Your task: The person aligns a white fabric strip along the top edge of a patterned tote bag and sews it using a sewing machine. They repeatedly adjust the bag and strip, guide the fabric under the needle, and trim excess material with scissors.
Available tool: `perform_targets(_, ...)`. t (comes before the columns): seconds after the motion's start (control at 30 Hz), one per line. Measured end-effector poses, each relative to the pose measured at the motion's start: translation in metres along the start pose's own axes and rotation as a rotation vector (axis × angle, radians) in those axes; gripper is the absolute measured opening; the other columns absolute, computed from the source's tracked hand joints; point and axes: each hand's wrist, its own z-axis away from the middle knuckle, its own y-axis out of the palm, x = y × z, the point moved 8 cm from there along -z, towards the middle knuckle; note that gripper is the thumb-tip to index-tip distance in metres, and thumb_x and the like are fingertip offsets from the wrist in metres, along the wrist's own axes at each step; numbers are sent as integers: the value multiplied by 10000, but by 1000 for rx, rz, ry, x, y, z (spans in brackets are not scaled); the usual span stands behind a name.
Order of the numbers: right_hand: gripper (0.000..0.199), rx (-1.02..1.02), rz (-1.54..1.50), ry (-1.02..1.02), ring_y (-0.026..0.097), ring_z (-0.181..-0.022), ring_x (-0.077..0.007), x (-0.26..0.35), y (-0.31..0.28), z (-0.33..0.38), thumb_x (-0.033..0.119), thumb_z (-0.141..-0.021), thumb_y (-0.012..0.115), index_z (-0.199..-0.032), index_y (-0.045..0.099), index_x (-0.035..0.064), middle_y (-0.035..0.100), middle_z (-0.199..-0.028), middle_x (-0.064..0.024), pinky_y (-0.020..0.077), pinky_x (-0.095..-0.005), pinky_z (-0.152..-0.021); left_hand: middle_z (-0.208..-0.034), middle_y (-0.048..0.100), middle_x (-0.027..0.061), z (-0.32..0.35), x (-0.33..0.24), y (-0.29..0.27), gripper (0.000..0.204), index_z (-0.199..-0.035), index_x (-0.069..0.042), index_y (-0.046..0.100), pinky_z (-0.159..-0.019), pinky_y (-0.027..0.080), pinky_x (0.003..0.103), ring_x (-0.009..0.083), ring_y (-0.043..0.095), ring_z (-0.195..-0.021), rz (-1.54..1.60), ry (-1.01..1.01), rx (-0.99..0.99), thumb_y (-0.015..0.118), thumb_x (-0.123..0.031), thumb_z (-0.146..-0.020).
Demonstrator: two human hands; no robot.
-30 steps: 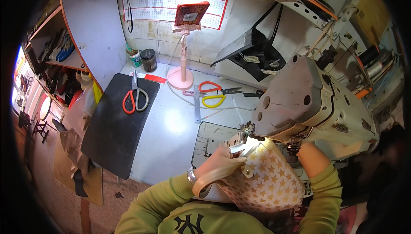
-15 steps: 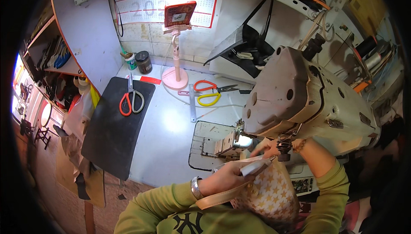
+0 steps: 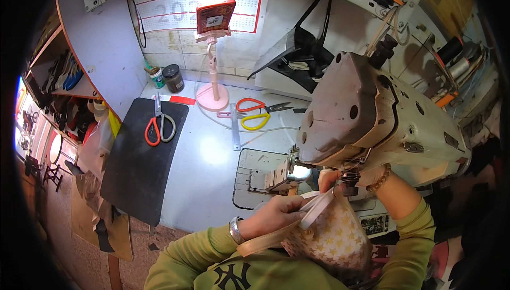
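Note:
A white bag with gold stars (image 3: 334, 237) and pale straps hangs in front of my body, just below the sewing machine (image 3: 345, 109). My left hand (image 3: 276, 216) is closed around the strap and upper edge of the bag; one pale strap (image 3: 265, 241) loops out under the wrist. Partly hidden behind the machine's front parts, my right hand (image 3: 331, 178) has its fingers closed at the bag's top edge. The machine's lit needle area (image 3: 300, 173) lies just beyond the fingers.
A black mat (image 3: 143, 168) bears scissors with red and grey handles (image 3: 159, 125). Behind lie red-and-yellow-handled scissors (image 3: 257, 112), a clear ruler (image 3: 235, 128) and a pink phone stand (image 3: 212, 97). Two jars (image 3: 172, 79) and a black bag (image 3: 303, 59) are at the back.
The bag's strap and edge have turned in my hands, with the starred side facing up more. My left hand has shifted slightly left, and my right fingers have closed in on the edge.

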Motion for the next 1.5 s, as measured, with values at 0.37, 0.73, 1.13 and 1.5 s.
perform_targets(0.37,208,-548,-209,-36,572,-719,-66,0,2,-14,214,-841,721,-865,637,25,607,-751,6,448,-218,-622,-1010,603,-23,4,-2,-4,204,-1126,6,594,-813,447,222,39,527,-906,179,-10,-97,545,-46,-935)
perform_targets(0.73,152,-825,-589,-186,596,-753,-110,-30,-8,-9,125,-859,664,-975,618,38,630,-867,-32,481,-238,-607,-885,537,-57,-1,1,-18,142,-1015,-4,597,-673,407,206,14,459,-781,-1,-2,-181,561,-125,-950)
perform_targets(1.13,370,-1014,205,125,595,-908,-174,1,-31,48,292,-936,541,-1132,551,-21,620,-1072,-93,481,-314,-802,-853,613,-15,7,-12,-40,162,-1020,11,617,-644,448,197,36,531,-727,176,-95,-352,568,-123,-943)
perform_targets(1.5,1059,-1482,5,-500,332,-1315,-259,-62,156,118,461,-785,711,-1494,41,49,278,-1458,-147,261,-402,-1092,-946,654,67,2,-8,-44,183,-1050,38,593,-671,528,223,92,618,-767,445,-63,-324,579,-101,-932)
